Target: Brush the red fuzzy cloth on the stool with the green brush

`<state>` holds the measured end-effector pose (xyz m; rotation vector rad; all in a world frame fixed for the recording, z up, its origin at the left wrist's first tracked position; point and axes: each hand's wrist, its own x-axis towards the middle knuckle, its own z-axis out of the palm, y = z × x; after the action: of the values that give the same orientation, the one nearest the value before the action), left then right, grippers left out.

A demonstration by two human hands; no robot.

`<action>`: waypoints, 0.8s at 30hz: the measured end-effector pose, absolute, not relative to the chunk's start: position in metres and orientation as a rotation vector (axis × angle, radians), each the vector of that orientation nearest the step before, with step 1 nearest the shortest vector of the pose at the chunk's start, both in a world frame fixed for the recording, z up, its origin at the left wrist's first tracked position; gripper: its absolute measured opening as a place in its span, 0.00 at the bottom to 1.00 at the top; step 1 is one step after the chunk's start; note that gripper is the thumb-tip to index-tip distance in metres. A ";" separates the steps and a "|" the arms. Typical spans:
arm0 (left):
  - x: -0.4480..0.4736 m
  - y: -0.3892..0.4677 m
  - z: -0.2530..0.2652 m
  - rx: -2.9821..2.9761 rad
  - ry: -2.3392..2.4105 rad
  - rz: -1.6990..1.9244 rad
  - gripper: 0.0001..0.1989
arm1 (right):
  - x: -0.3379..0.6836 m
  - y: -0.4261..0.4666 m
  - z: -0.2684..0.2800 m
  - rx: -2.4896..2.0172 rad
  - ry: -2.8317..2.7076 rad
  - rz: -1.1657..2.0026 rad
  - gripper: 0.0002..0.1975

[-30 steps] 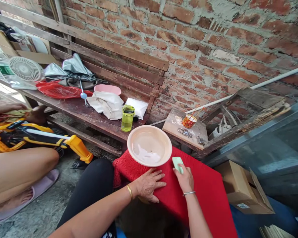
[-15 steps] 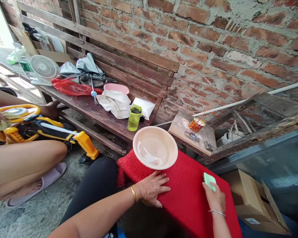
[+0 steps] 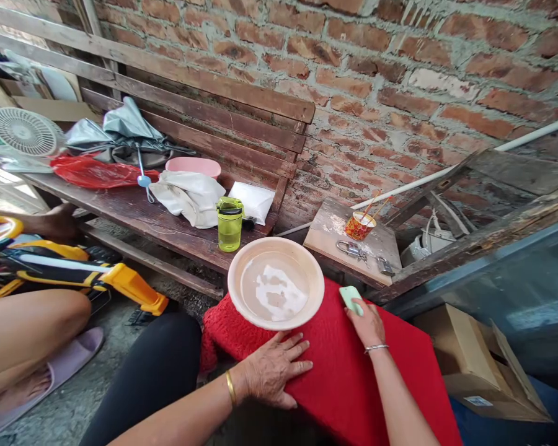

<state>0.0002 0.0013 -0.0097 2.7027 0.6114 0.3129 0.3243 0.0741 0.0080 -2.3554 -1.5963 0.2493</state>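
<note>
Our right hand (image 3: 366,322) grips a pale green block (image 3: 349,298) on the red cloth (image 3: 339,378), while our left hand (image 3: 273,370) lies spread over the same cloth. Just beyond, we have a basin (image 3: 276,323) (water glinting inside) at the cloth's far edge, a green bottle (image 3: 229,229) behind.

Basin (image 3: 274,323) on cloth (image 3: 339,371), perhaps against bench (image 3: 172,224)

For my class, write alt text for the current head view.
A person's right hand holds a pale green object on red cloth; the left hand lies spread beside a basin of water. A bottle stands on a bench behind.
</note>
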 end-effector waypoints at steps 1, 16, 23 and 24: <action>0.000 0.001 -0.010 2.696 0.607 0.307 0.38 | 0.343 0.069 0.012 -2.407 -1.540 0.239 0.28; 0.003 0.005 -0.015 2.718 0.611 0.281 0.40 | 0.456 -0.032 0.015 -2.623 -0.843 0.170 0.42; 0.002 0.006 -0.016 2.742 0.609 0.285 0.37 | 0.286 0.026 -0.002 -2.267 -1.445 0.270 0.27; 0.002 0.006 -0.016 2.747 0.609 0.290 0.37 | 0.271 0.030 -0.005 -2.234 -1.498 0.278 0.24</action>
<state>0.0019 0.0064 -0.0159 2.7466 0.6091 0.2897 0.2712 0.0299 -0.0055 -2.2337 -1.4980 0.2775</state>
